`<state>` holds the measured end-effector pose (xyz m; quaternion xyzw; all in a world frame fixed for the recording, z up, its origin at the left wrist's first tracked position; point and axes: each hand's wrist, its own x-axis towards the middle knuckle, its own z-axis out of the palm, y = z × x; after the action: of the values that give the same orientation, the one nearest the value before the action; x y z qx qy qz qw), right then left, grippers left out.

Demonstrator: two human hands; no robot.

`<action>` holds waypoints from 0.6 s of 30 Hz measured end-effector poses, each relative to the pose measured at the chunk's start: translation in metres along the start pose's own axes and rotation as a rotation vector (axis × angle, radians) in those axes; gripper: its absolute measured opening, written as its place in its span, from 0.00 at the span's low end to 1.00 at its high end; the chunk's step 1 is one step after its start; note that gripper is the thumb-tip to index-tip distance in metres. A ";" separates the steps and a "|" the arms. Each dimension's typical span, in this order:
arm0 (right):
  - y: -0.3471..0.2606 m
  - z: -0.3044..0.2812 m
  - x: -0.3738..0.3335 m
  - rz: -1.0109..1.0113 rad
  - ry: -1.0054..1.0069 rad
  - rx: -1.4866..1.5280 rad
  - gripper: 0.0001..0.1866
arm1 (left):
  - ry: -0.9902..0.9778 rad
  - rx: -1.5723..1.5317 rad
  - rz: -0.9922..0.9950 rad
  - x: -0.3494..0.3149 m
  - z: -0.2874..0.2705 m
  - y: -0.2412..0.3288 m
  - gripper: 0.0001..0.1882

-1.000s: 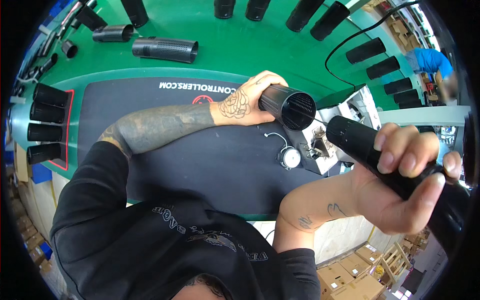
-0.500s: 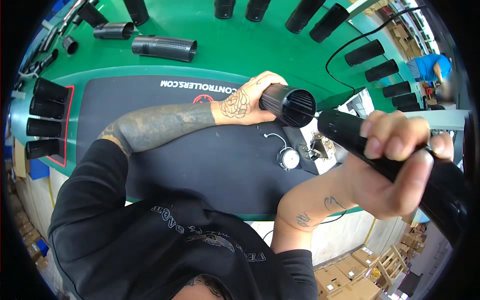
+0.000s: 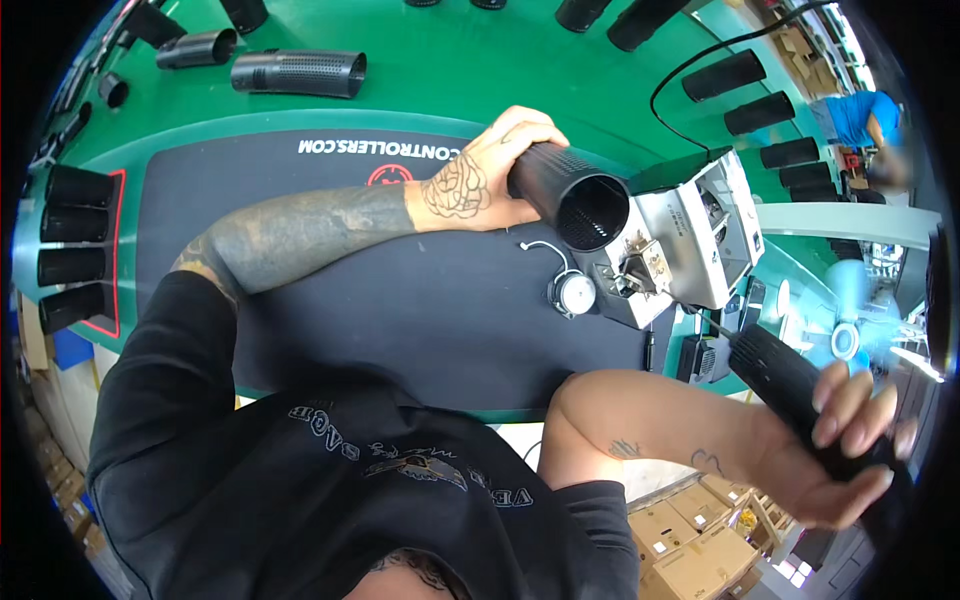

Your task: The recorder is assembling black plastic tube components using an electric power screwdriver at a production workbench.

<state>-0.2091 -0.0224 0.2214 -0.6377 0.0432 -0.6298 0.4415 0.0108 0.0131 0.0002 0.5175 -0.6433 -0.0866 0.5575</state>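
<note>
1. A person works at a green table (image 3: 450, 60) over a dark desk mat (image 3: 430, 320), which serves here as the landmark for every place.
2. Above the upper right part of the mat, the left hand (image 3: 490, 175) is closed around the far end of a black perforated tube (image 3: 560, 185). The tube is tilted, its open mouth facing the lower right.
3. Off the mat's lower right corner, the right hand (image 3: 815, 485) is wrapped around a thick black power screwdriver (image 3: 775, 370). Its slim bit (image 3: 715, 324) points up and left, well apart from the tube.
4. At the mat's right end stands a silver metal machine (image 3: 685, 225), probably a screw feeder. The bit's tip is near its lower corner; whether they touch, or whether the tip carries a screw, I cannot tell.
5. On the mat, just left of the machine, lies a round silver-faced part (image 3: 577, 294) with a white cable.
6. Beyond the mat's far edge another perforated tube (image 3: 300, 73) lies on its side; four black tubes (image 3: 72, 224) line up past its left end.
7. The step in hand looks like screwdriving on the held tube. The next move seems to call for a steady tube and the bit aimed squarely into its mouth.
</note>
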 end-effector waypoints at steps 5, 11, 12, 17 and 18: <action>0.008 0.006 0.002 0.201 -0.202 0.085 0.18 | 0.050 -0.021 0.036 -0.002 0.002 -0.004 0.32; -0.002 -0.029 0.016 0.245 -0.266 0.660 0.21 | 0.033 -0.041 0.012 -0.003 0.002 -0.007 0.33; -0.008 -0.031 0.013 0.232 -0.185 0.747 0.20 | 0.022 -0.041 -0.010 -0.003 0.002 -0.008 0.33; -0.027 -0.005 0.000 -0.032 -0.177 0.587 0.15 | 0.024 -0.052 -0.002 -0.001 0.001 -0.005 0.34; -0.020 -0.002 0.000 -0.068 -0.216 0.641 0.17 | 0.029 -0.051 0.008 -0.001 0.001 -0.005 0.34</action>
<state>-0.2208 -0.0108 0.2332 -0.5306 -0.2253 -0.5544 0.6003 0.0127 0.0107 -0.0044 0.5019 -0.6348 -0.0933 0.5800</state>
